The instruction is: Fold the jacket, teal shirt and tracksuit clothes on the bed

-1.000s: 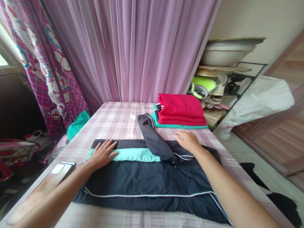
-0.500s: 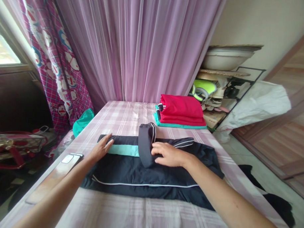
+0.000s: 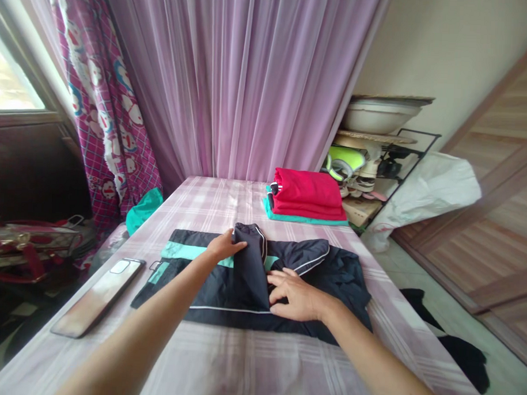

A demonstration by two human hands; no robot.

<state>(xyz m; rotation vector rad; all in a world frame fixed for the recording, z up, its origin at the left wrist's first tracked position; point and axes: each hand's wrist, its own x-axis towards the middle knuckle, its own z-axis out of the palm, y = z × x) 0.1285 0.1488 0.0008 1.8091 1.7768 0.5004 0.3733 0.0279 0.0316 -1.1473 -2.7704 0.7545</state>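
The dark jacket (image 3: 260,278) lay flat across the middle of the bench (image 3: 249,364), its long side running parallel to the near edge, with a teal band showing toward its left end. One sleeve (image 3: 250,260) had been drawn over the body so that it ran from the far side of the garment toward the near side. The left hand (image 3: 224,246) held the sleeve's upper part near the cuff, fingers closed in a pinch on the cloth, apparently to keep it lined up. The right hand (image 3: 295,295) rested palm down on the jacket just beside the sleeve's lower end, fingers spread and flat, gripping nothing, seemingly pressing the fabric so it would not slide.

A phone (image 3: 99,295) lay along the bench's left edge, near the jacket's left end but not touching it. A stack of folded clothes (image 3: 309,199), red on top and teal beneath, sat by the far right corner, well apart from the jacket. The strip of bench between the jacket and the near edge carried nothing, and so did the stretch between the jacket and the far edge. The jacket's right end came close to the right edge, beyond which dark cloth (image 3: 461,348) lay on the floor. A curtain (image 3: 233,81) hung behind the far edge.
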